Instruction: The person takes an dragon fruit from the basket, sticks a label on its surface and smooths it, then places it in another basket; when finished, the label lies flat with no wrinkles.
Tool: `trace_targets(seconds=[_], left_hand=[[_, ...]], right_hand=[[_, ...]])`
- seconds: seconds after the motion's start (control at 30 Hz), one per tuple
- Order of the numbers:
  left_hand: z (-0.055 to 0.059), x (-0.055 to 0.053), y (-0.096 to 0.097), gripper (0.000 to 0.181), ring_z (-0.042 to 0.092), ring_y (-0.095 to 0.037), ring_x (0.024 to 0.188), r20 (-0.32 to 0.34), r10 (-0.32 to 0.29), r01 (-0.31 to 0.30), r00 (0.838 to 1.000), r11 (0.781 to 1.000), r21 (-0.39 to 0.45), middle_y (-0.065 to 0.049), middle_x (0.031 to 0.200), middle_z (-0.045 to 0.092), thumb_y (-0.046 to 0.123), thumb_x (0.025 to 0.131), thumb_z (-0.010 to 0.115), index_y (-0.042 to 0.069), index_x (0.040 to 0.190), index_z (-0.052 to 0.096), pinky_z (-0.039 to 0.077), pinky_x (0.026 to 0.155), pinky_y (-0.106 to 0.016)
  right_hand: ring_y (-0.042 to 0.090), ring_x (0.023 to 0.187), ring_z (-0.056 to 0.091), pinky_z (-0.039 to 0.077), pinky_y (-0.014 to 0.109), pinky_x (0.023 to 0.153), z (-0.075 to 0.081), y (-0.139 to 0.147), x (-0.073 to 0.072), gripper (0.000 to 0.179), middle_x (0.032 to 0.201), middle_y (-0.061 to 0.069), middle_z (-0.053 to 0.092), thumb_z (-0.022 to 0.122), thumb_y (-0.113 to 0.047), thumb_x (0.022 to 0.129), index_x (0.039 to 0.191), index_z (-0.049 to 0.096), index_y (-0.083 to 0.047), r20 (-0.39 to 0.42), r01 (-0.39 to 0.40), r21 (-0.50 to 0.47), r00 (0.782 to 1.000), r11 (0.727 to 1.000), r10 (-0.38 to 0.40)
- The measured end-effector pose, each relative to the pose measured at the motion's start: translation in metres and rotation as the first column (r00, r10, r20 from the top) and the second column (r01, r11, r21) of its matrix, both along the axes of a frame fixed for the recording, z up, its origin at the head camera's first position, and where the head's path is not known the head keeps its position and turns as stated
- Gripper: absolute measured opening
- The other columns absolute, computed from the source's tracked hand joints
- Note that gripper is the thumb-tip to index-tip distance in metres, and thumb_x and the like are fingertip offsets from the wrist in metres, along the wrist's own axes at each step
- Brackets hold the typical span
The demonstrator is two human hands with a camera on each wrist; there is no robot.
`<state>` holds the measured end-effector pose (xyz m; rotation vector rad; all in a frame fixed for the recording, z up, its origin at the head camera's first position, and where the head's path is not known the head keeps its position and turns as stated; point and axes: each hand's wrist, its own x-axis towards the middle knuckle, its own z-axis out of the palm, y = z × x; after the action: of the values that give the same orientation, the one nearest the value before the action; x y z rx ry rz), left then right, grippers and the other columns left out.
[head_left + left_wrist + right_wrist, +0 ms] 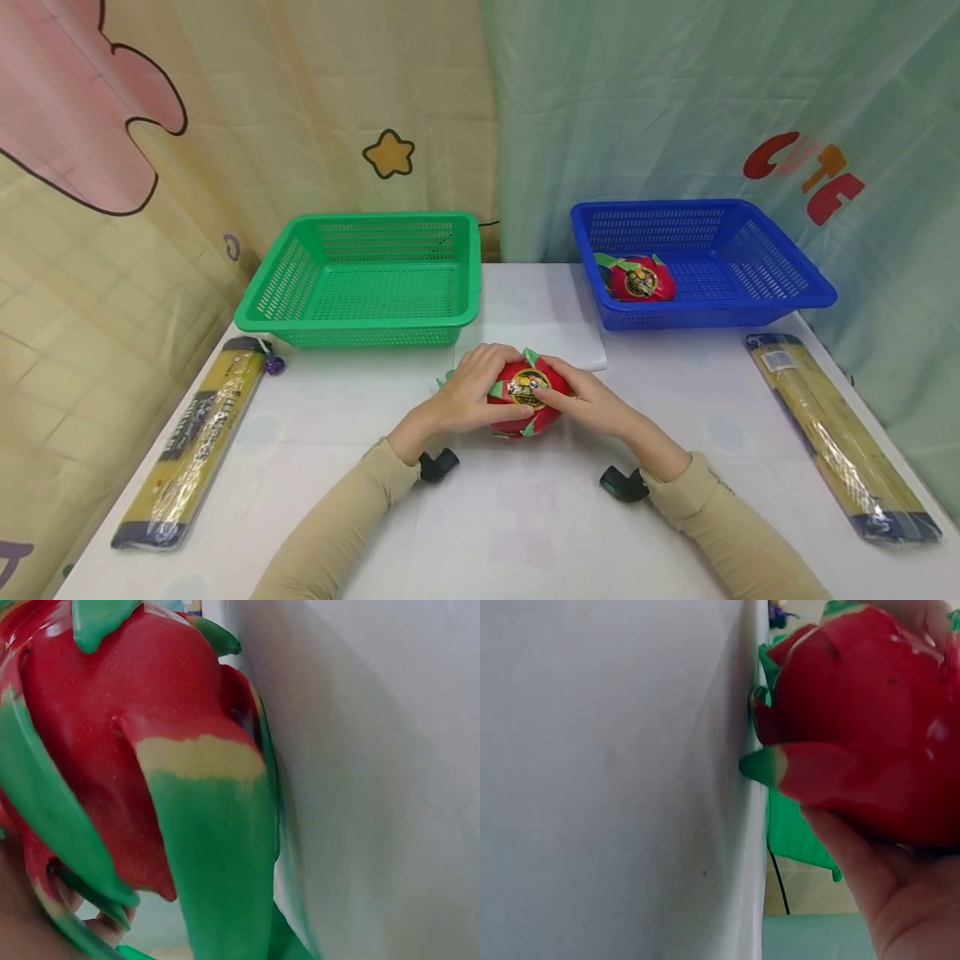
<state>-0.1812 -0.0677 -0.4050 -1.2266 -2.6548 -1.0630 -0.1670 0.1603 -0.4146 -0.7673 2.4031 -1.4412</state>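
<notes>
A red dragon fruit with green-tipped scales is between my two hands over the middle of the white table, a round dark-and-gold label facing up. My left hand grips its left side, fingers over the far edge and thumb across the near part of the label. From the right, my right hand holds it, with the thumb at the label. Broad green leaf tips show on the dragon fruit in the left wrist view. The right wrist view has its glossy red flank above my palm.
A green basket stands at the back left. The blue basket at the back right contains another dragon fruit. Long yellow-and-navy packages lie along the left side and right side. A white sheet lies behind my hands.
</notes>
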Motion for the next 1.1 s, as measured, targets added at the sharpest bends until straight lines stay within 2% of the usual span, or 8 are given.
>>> trace_targets(seconds=[0.23, 0.37, 0.47, 0.6, 0.7, 0.8, 0.93, 1.1], left_hand=[[0.004, -0.001, -0.004, 0.051, 0.039, -0.012, 0.111, 0.065, -0.081, 0.078, 0.995, 0.996, 0.036, 0.001, 0.122, 0.048, 0.039, 0.083, 0.061, 0.012, 0.123, 0.046, 0.031, 0.095, -0.04], [0.002, -0.001, -0.005, 0.05, 0.04, -0.013, 0.113, 0.072, -0.088, 0.085, 0.994, 0.995, 0.042, 0.0, 0.123, 0.048, 0.038, 0.083, 0.06, 0.01, 0.123, 0.046, 0.031, 0.095, -0.041], [0.0, 0.0, -0.003, 0.042, 0.041, -0.012, 0.111, 0.065, -0.05, 0.046, 0.997, 0.997, 0.055, 0.001, 0.121, 0.05, 0.038, 0.088, 0.055, 0.012, 0.121, 0.048, 0.032, 0.094, -0.04], [-0.003, 0.003, 0.004, 0.032, 0.045, -0.013, 0.107, 0.051, 0.077, -0.082, 0.996, 0.991, 0.101, 0.002, 0.115, 0.055, 0.037, 0.093, 0.05, 0.014, 0.115, 0.053, 0.034, 0.092, -0.04], [-0.005, 0.007, 0.011, 0.028, 0.049, -0.013, 0.101, 0.054, 0.18, -0.186, 0.982, 0.971, 0.151, 0.003, 0.106, 0.058, 0.036, 0.092, 0.051, 0.013, 0.108, 0.057, 0.037, 0.09, -0.04], [-0.006, 0.009, 0.016, 0.025, 0.05, -0.014, 0.097, 0.07, 0.239, -0.248, 0.968, 0.95, 0.188, 0.003, 0.1, 0.06, 0.033, 0.091, 0.052, 0.013, 0.102, 0.06, 0.038, 0.087, -0.04], [-0.006, 0.01, 0.018, 0.023, 0.05, -0.014, 0.095, 0.061, 0.258, -0.265, 0.964, 0.941, 0.212, 0.003, 0.097, 0.06, 0.031, 0.091, 0.052, 0.012, 0.099, 0.061, 0.039, 0.086, -0.039], [-0.005, 0.01, 0.019, 0.021, 0.05, -0.013, 0.093, 0.041, 0.26, -0.263, 0.965, 0.94, 0.218, 0.003, 0.096, 0.06, 0.029, 0.092, 0.051, 0.012, 0.097, 0.062, 0.038, 0.086, -0.039]], right_hand=[[0.023, 0.113, 0.049, 0.043, 0.041, 0.094, 0.0, 0.007, -0.003, 0.056, 0.129, 0.008, 0.05, 0.056, -0.026, 0.095, 0.144, 0.033, -0.013, 0.078, -0.099, 0.003, 0.992, 0.995, 0.098], [0.025, 0.117, 0.047, 0.043, 0.042, 0.094, 0.0, 0.011, -0.004, 0.064, 0.133, 0.008, 0.047, 0.063, -0.023, 0.091, 0.146, 0.03, -0.012, 0.106, -0.14, -0.018, 0.984, 0.99, 0.141], [0.027, 0.12, 0.044, 0.04, 0.044, 0.097, 0.001, 0.011, -0.003, 0.063, 0.135, 0.01, 0.044, 0.061, -0.022, 0.092, 0.146, 0.03, -0.012, 0.142, -0.152, -0.064, 0.977, 0.986, 0.16], [0.029, 0.122, 0.039, 0.034, 0.047, 0.1, 0.002, 0.01, -0.002, 0.059, 0.136, 0.012, 0.042, 0.056, -0.019, 0.093, 0.146, 0.03, -0.012, 0.204, -0.132, -0.132, 0.966, 0.982, 0.157], [0.03, 0.121, 0.04, 0.035, 0.047, 0.1, 0.001, 0.007, -0.001, 0.058, 0.135, 0.014, 0.043, 0.055, -0.018, 0.093, 0.145, 0.032, -0.01, 0.197, -0.096, -0.133, 0.973, 0.986, 0.121], [0.029, 0.116, 0.046, 0.039, 0.045, 0.096, 0.002, 0.003, 0.001, 0.055, 0.13, 0.015, 0.048, 0.054, -0.019, 0.093, 0.143, 0.035, -0.006, 0.134, -0.046, -0.095, 0.989, 0.994, 0.059], [0.024, 0.104, 0.054, 0.046, 0.037, 0.089, 0.001, -0.007, 0.004, 0.043, 0.117, 0.012, 0.057, 0.05, -0.02, 0.097, 0.136, 0.044, -0.004, 0.031, 0.045, -0.063, 0.999, 0.997, -0.043], [0.02, 0.096, 0.056, 0.048, 0.033, 0.084, 0.0, -0.015, 0.008, 0.031, 0.107, 0.009, 0.062, 0.046, -0.02, 0.1, 0.126, 0.052, -0.004, -0.033, 0.151, -0.089, 0.987, 0.984, -0.155]])
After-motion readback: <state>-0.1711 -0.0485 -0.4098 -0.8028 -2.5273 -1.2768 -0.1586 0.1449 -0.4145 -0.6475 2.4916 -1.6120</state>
